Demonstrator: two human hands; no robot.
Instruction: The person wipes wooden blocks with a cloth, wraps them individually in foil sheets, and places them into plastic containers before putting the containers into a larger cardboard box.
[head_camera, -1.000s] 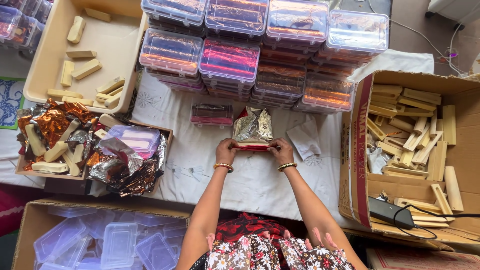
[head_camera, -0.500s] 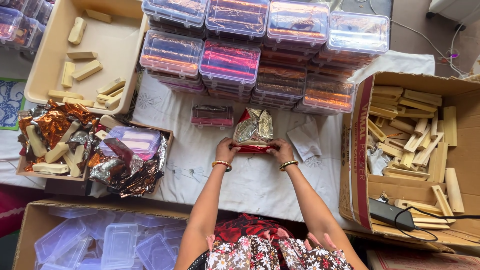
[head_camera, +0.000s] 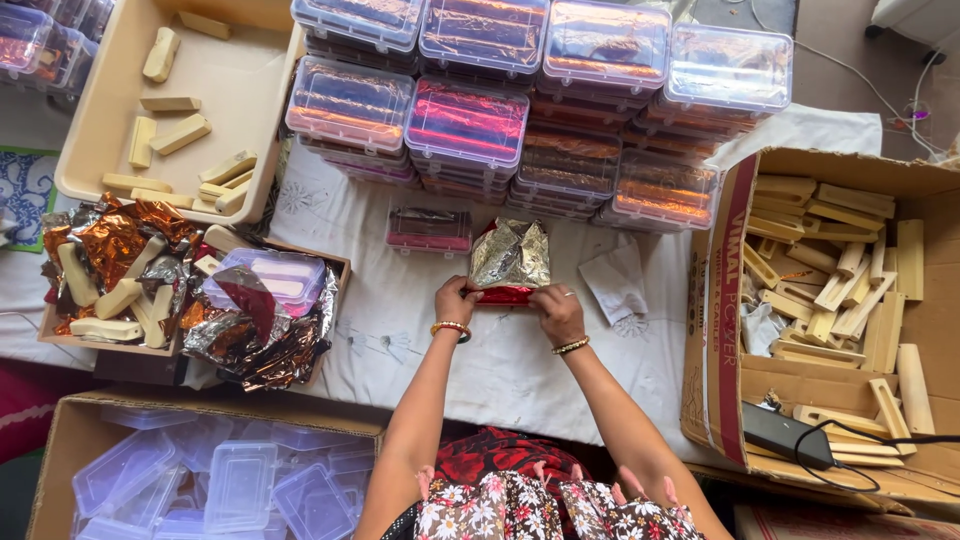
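Two hands meet over a foil-wrapped block (head_camera: 508, 268) near the middle of the white cloth (head_camera: 500, 370). The left hand (head_camera: 456, 300) pinches its near-left corner with fingers closed on the foil, and the right hand (head_camera: 558, 308) presses and grips the near-right corner the same way. The block's long axis runs left to right across the view, parallel to the person's chest, with the loose foil standing up and away on the far side.

Its wrapper is red along the near edge, where it is pulled tight, and crinkled silver above, where the sheet is unfolded and open.

Just beyond it, to the left, lies a small clear lidded box (head_camera: 429, 229) holding a wrapped piece, near but not touching. Behind both rises a stack of filled plastic boxes (head_camera: 520, 110). A folded white paper (head_camera: 617, 280) lies just beside the foil on the right. Further right stands a cardboard carton of bare pale blocks (head_camera: 830, 260), and to the left a low box of foil sheets and blocks (head_camera: 190, 290). Bare cloth lies open between the hands and the person's body.
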